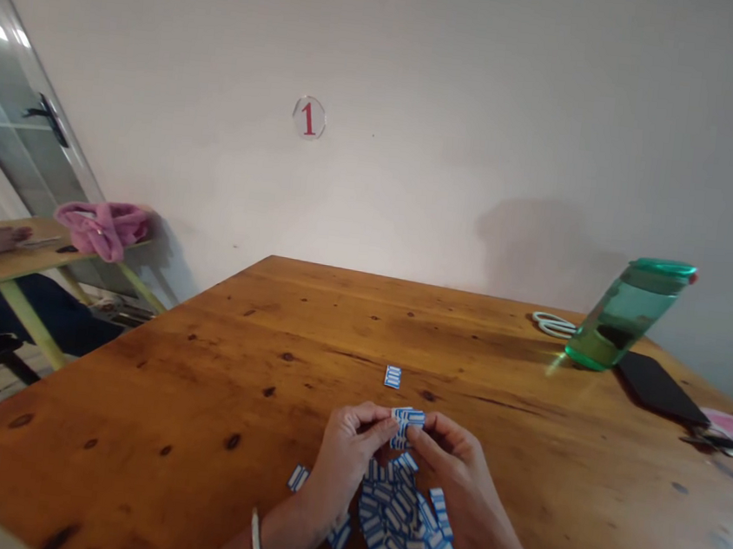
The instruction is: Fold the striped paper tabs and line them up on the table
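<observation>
Nearest: a loose heap of small, flat, blue-and-white rectangular pieces point(390, 513) on the brown, knotty wooden table point(196, 396), lying between the forearms, presumably so that either hand can reach it with little travel. A silver-coloured metal bangle point(256, 542) circles the left wrist. Beside the left forearm, apart from the heap, a stray blue-and-white striped piece point(298, 477). Just beyond the heap, both hands meet over a small overlapping cluster of blue-and-white pieces point(407, 427): left hand point(352, 448) pinching its left side, right hand point(461, 463) its right, fingers of both closed on it. The two-sided grip probably keeps such thin pieces aligned; their number is hard to tell, being small and partly covered. Past the fingers, a lone blue-and-white rectangular block point(393, 377) lies flat, well clear of the heap, likely to keep it from mixing. Far right: a translucent green bottle point(628, 315), a flat black rectangular object point(659, 388) and a coiled white cable point(551, 324), seemingly set aside to leave elbow room. Behind, on the pale wall, a clear round disc with a red "1" point(309, 118).
</observation>
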Available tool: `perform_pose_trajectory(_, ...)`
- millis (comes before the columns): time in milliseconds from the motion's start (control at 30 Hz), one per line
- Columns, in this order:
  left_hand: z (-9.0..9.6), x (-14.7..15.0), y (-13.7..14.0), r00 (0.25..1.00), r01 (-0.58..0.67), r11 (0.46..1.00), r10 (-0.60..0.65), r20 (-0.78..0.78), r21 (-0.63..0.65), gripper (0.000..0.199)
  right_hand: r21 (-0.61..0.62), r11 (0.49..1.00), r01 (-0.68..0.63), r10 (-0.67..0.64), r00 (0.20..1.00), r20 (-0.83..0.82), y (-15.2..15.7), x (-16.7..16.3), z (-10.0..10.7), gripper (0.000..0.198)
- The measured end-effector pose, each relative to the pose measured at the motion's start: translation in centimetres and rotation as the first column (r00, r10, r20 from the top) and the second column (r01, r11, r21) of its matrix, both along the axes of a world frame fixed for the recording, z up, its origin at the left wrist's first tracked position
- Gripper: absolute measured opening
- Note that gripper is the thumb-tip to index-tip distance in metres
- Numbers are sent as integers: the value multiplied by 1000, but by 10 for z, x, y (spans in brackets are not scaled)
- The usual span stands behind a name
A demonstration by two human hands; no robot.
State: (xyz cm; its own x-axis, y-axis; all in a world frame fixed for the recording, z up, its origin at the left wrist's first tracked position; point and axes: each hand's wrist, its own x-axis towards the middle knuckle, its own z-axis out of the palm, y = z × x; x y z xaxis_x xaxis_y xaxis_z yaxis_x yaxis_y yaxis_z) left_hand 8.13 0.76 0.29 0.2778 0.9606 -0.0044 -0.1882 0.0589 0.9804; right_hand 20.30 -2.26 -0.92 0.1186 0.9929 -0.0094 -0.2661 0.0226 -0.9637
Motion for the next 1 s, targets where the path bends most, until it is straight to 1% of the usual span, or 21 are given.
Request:
perform_pose_trajectory(100, -2, 1, 1, 1000, -8, 1000, 8, 1, -11, 18, -12, 999, 37, -36, 998, 42, 0, 0, 0, 27)
perform_pose_trajectory(267, -5, 0, 2, 1000, 7, 1000, -6, -30, 26, 16, -59, 997, 57, -53, 996, 70, 0, 1, -1, 28)
perform_pose_trajectory(433, -6, -1, 3, 997, 46, 996, -41, -69, 72, 14, -28, 998, 63, -60, 992, 108, 0, 1, 2, 30)
perform_pose_trajectory(500, -7, -1, 3, 997, 46, 996, -42, -65, 75, 15, -51, 997, 60, -54, 994, 100, -1, 1, 3, 29)
perform_pose_trajectory(567, -7, -1, 3, 998, 34, 997, -31, -49, 71, 15, -76, 997, 32, -28, 998, 56, -2, -1, 4, 26)
perform_pose_trajectory(633, -6, -1, 2, 999, 30, 997, -28, -37, 66, 14, -76, 997, 0, 1, 1000, 9, -3, -1, 5, 23)
perform_pose_trajectory(700, -3, -3, 2, 997, 47, 995, -41, -70, 88, 14, -52, 999, 1, -2, 1000, -10, -2, 1, 6, 23)
perform_pose_trajectory(767, 0, -8, 4, 985, 58, 984, -29, -170, 169, 15, -24, 999, 44, -44, 999, 5, 0, 8, 8, 24)
perform_pose_trajectory(833, 2, -14, 7, 945, 62, 952, 41, -325, 300, 22, 24, 991, 134, -135, 990, 41, 4, 19, 10, 25)
perform_pose_trajectory(900, 2, -20, 11, 854, 133, 904, 103, -509, 407, 34, 57, 967, 250, -253, 965, 60, 8, 31, 12, 24)
perform_pose_trajectory(933, 1, -22, 12, 789, 207, 889, 95, -607, 409, 41, 69, 951, 302, -306, 951, 53, 9, 37, 12, 25)
perform_pose_trajectory(967, -1, -24, 13, 713, 291, 880, 61, -699, 374, 48, 73, 937, 342, -345, 937, 45, 10, 41, 12, 25)
perform_pose_trajectory(1000, -3, -24, 11, 629, 371, 875, 10, -777, 312, 56, 76, 926, 371, -374, 927, 36, 11, 44, 13, 25)
